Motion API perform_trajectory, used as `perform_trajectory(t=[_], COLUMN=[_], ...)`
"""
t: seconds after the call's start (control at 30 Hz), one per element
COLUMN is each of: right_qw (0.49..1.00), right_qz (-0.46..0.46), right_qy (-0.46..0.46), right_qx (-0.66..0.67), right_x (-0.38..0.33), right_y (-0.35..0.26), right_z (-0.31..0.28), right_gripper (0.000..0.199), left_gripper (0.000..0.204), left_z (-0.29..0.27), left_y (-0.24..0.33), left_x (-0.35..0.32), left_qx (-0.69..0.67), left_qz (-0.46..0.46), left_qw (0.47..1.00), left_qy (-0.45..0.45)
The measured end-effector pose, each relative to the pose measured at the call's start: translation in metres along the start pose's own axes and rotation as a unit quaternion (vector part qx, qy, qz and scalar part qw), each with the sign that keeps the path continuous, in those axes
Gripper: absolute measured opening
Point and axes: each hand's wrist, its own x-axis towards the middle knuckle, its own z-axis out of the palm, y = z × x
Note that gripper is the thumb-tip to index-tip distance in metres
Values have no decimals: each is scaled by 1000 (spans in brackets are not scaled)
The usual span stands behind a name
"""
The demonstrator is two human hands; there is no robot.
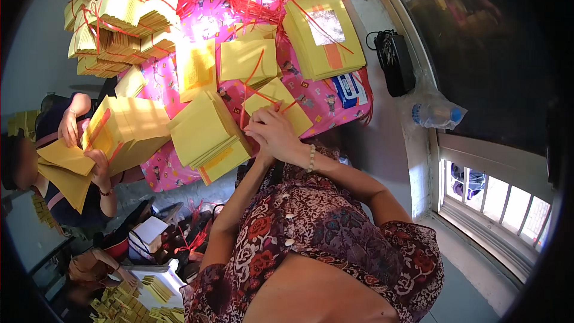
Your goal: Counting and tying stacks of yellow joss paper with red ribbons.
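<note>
My right hand is closed over the near edge of a small stack of yellow paper envelopes. Red string crosses the stack, and its strands run in under my fingers. My left hand comes up from below against the right one and is largely hidden behind it, so its fingers cannot be made out. Just left of my hands lies a thicker fanned stack of yellow envelopes. Beyond them sits another pile of yellow envelopes.
Tied envelope bundles are heaped at the far left of the pink patterned tablecloth. A large envelope stack and loose red strings lie at the back. A co-worker's hands handle envelopes at left. A bagged bottle rests right.
</note>
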Motion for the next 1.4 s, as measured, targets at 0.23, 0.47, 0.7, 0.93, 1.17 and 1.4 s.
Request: perform_trajectory(t=[0.23,0.47,0.7,0.93,1.17,1.4], right_qw=[973,974,907,714,482,486], right_qz=[-19,181,219,414,507,477], right_qy=[-16,-103,-157,-54,109,145], right_qx=[228,84,325,562,707,717], right_x=[-1,15,18,11,1,-27], right_y=[31,83,113,116,108,102], right_z=[-15,-39,-7,-5,-10,-19], right_gripper=[16,23,24,15,12,11], left_gripper=[14,19,20,17,14,13], left_z=[4,9,-7,-21,-22,-23], left_y=[9,10,15,14,9,9], left_x=[6,11,20,31,33,37], left_qx=[61,79,102,-97,-62,-22], left_qz=[7,-36,-32,-166,-189,-203], left_qw=[998,996,993,981,980,979], left_qy=[7,-9,-50,-37,-18,-17])
